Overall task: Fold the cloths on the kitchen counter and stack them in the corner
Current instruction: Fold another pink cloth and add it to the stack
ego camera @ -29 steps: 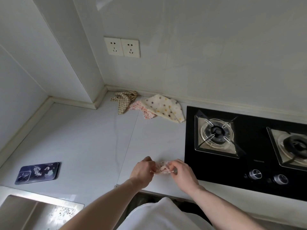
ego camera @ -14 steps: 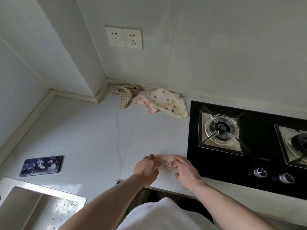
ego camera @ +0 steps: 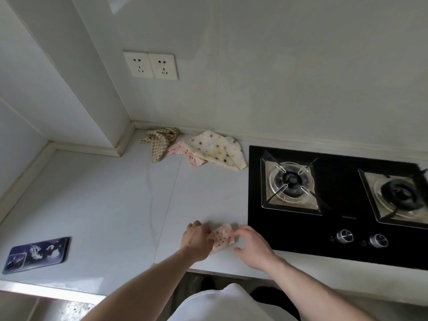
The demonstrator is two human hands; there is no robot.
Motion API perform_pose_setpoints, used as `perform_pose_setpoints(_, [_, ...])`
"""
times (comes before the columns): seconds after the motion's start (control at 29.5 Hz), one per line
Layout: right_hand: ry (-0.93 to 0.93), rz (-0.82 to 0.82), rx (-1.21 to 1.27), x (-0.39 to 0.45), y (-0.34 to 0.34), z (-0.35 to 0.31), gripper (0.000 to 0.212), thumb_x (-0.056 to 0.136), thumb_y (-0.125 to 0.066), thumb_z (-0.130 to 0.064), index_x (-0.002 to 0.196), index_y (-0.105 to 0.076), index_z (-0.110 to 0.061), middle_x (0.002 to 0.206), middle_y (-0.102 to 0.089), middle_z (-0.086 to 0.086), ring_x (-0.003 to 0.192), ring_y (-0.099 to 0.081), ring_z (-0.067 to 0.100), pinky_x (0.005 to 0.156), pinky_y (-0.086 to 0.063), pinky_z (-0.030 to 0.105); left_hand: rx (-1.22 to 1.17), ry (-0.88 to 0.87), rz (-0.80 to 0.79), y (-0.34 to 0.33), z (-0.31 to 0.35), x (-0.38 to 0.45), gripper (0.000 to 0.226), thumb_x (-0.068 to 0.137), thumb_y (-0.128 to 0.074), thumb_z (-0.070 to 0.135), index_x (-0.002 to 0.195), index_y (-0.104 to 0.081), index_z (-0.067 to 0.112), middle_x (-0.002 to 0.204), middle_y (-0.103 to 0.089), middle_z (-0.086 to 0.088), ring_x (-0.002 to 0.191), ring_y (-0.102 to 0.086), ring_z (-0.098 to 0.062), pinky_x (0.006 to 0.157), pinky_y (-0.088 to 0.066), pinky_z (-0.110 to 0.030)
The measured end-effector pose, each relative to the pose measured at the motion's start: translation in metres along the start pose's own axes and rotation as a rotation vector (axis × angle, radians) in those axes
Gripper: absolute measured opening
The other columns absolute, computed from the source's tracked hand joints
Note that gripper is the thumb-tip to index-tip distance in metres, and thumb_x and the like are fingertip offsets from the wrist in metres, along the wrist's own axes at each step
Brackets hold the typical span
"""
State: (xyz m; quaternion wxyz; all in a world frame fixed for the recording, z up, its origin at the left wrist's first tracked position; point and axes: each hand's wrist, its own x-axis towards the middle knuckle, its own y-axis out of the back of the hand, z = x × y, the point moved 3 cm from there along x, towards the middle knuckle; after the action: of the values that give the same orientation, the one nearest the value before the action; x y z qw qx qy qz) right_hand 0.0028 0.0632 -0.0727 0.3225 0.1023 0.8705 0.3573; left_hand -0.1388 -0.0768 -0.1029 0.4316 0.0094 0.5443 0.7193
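Observation:
A small pink cloth with red dots point(ego camera: 222, 237) lies folded on the counter near the front edge. My left hand point(ego camera: 196, 239) covers its left side, fingers curled over the cloth's edge. My right hand point(ego camera: 252, 245) rests on its right side with fingers spread flat. At the back, near the wall corner, lie three loose cloths: a brown checked cloth point(ego camera: 161, 141), a pink patterned cloth point(ego camera: 185, 151) partly under a cream cloth with coloured dots point(ego camera: 216, 149).
A black gas hob point(ego camera: 335, 200) with two burners and two knobs fills the counter right of my hands. A phone point(ego camera: 37, 254) lies at the left. A steel sink point(ego camera: 46, 304) shows at the bottom left. Two wall sockets point(ego camera: 151, 65) sit above the corner.
The small dotted cloth went from held up between both hands down onto the counter. My right hand has flattened and slid a little to the right.

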Motion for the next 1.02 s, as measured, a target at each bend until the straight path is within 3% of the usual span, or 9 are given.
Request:
perform_pose_setpoints(0.14, [-0.034, 0.045, 0.219, -0.017, 0.027, 0.011, 0.073, 0.085, -0.077, -0.047, 0.149, -0.044, -0.031, 0.149, -0.044, -0.015, 0.140, -0.044, 0.010, 0.112, -0.040, 0.028, -0.217, -0.043, -0.006, 0.011, 0.018, -0.015, 0.012, 0.088, -0.060, 0.027, 0.098, -0.066, 0.028, 0.096, -0.064, 0.011, 0.087, -0.061, -0.012, 0.068, -0.046, -0.023])
perform_pose_setpoints(0.27, [0.022, -0.025, 0.357, -0.042, 0.060, 0.030, 0.089, 0.074, -0.084, -0.052, 0.150, -0.040, -0.041, 0.144, -0.045, -0.024, 0.135, -0.044, 0.002, 0.110, -0.043, 0.028, -0.374, -0.152, -0.071, 0.024, 0.065, -0.032, 0.004, 0.087, -0.066, 0.027, 0.090, -0.064, 0.030, 0.084, -0.068, 0.010, 0.077, -0.063, -0.007, 0.062, -0.048, -0.021])
perform_pose_setpoints(0.34, [0.040, -0.017, 0.374, -0.057, 0.076, 0.047, 0.089, 0.071, -0.083, -0.057, 0.149, -0.040, -0.046, 0.148, -0.046, -0.023, 0.136, -0.045, 0.001, 0.112, -0.045, 0.032, -0.431, -0.219, -0.100, 0.027, 0.097, -0.038, 0.004, 0.087, -0.068, 0.024, 0.088, -0.066, 0.028, 0.081, -0.070, 0.007, 0.074, -0.063, -0.010, 0.062, -0.050, -0.027])
perform_pose_setpoints(0.41, [0.032, 0.019, 0.398, -0.074, 0.094, 0.065, 0.075, 0.075, -0.081, -0.058, 0.141, -0.049, -0.046, 0.139, -0.053, -0.023, 0.127, -0.052, 0.001, 0.105, -0.049, 0.028, -0.446, -0.299, -0.139, 0.025, 0.131, -0.044, 0.003, 0.089, -0.070, 0.026, 0.090, -0.069, 0.028, 0.085, -0.071, 0.007, 0.076, -0.065, -0.012, 0.066, -0.053, -0.031])
perform_pose_setpoints(0.51, [0.042, 0.094, 0.432, -0.105, 0.125, 0.096, 0.034, 0.081, -0.078, -0.049, 0.111, -0.066, -0.039, 0.107, -0.069, -0.018, 0.100, -0.064, 0.000, 0.086, -0.054, 0.024, -0.449, -0.398, -0.184, 0.017, 0.184, -0.053, 0.006, 0.092, -0.073, 0.026, 0.097, -0.071, 0.029, 0.092, -0.072, 0.010, 0.084, -0.068, -0.008, 0.070, -0.055, -0.025])
perform_pose_setpoints(0.61, [0.040, 0.151, 0.473, -0.141, 0.152, 0.139, 0.011, 0.088, -0.077, -0.036, 0.091, -0.069, -0.029, 0.082, -0.070, -0.011, 0.075, -0.065, 0.002, 0.067, -0.050, 0.022, -0.470, -0.437, -0.201, 0.004, 0.236, -0.063, 0.009, 0.092, -0.076, 0.026, 0.099, -0.072, 0.028, 0.095, -0.074, 0.009, 0.088, -0.070, -0.008, 0.073, -0.057, -0.024])
perform_pose_setpoints(0.78, [-0.037, 0.213, 0.504, -0.199, 0.186, 0.221, 0.009, 0.089, -0.078, -0.029, 0.095, -0.071, -0.027, 0.088, -0.074, -0.004, 0.080, -0.073, 0.011, 0.068, -0.058, 0.030, -0.425, -0.437, -0.179, -0.039, 0.320, -0.076, 0.011, 0.090, -0.077, 0.036, 0.090, -0.070, 0.027, 0.087, -0.073, 0.003, 0.076, -0.067, -0.009, 0.064, -0.051, -0.021])
perform_pose_setpoints(0.92, [-0.070, 0.259, 0.545, -0.237, 0.206, 0.280, 0.011, 0.090, -0.076, -0.025, 0.100, -0.072, -0.023, 0.090, -0.076, -0.003, 0.083, -0.073, 0.008, 0.072, -0.060, 0.028, -0.379, -0.444, -0.156, -0.076, 0.376, -0.083, 0.029, 0.091, -0.072, 0.050, 0.086, -0.070, 0.022, 0.080, -0.071, -0.002, 0.069, -0.064, -0.017, 0.060, -0.050, -0.034])
perform_pose_setpoints(1.02, [-0.083, 0.288, 0.600, -0.259, 0.215, 0.318, 0.015, 0.092, -0.073, -0.021, 0.108, -0.073, -0.021, 0.096, -0.077, -0.002, 0.090, -0.074, 0.011, 0.076, -0.062, 0.032, -0.383, -0.453, -0.150, -0.097, 0.413, -0.088, 0.036, 0.093, -0.071, 0.048, 0.078, -0.066, 0.016, 0.070, -0.064, -0.006, 0.056, -0.051, -0.010, 0.055, -0.041, -0.031])
